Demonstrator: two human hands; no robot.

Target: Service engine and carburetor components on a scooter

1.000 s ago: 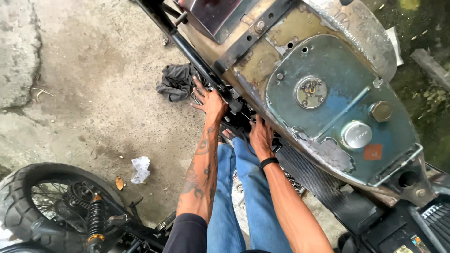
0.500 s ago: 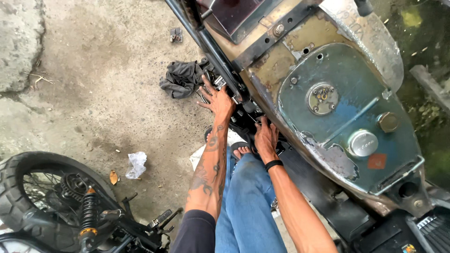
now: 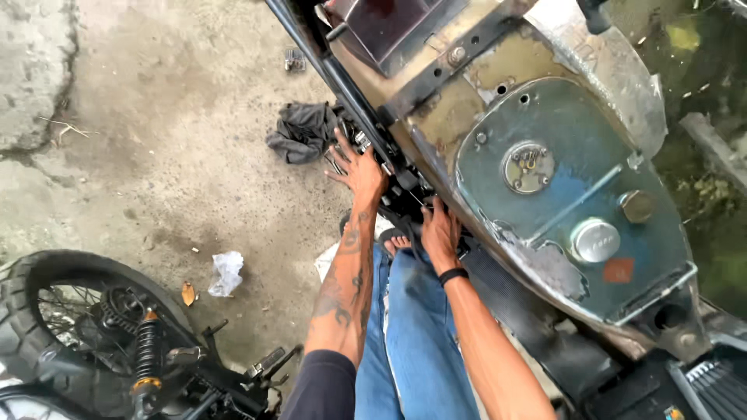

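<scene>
An old motorcycle with a worn blue-grey fuel tank (image 3: pixel 568 194) fills the right side of the view. My left hand (image 3: pixel 359 169) reaches under the black frame tube (image 3: pixel 342 85) into the engine area, fingers spread against dark parts; I cannot tell whether it grips anything. My right hand (image 3: pixel 440 232), with a black wristband, presses on dark engine parts just below the tank; its fingertips are hidden. My legs in blue jeans (image 3: pixel 412 334) lie between my arms.
A dark crumpled rag (image 3: pixel 302 131) lies on the concrete floor left of my left hand. A second motorcycle's tyre and shock absorber (image 3: pixel 144 350) fill the bottom left. A crumpled white scrap (image 3: pixel 227 272) lies near it.
The view has shifted, so the tank and hands sit lower in frame. Both hands stay at the same place under the tank, the left a little further in.
</scene>
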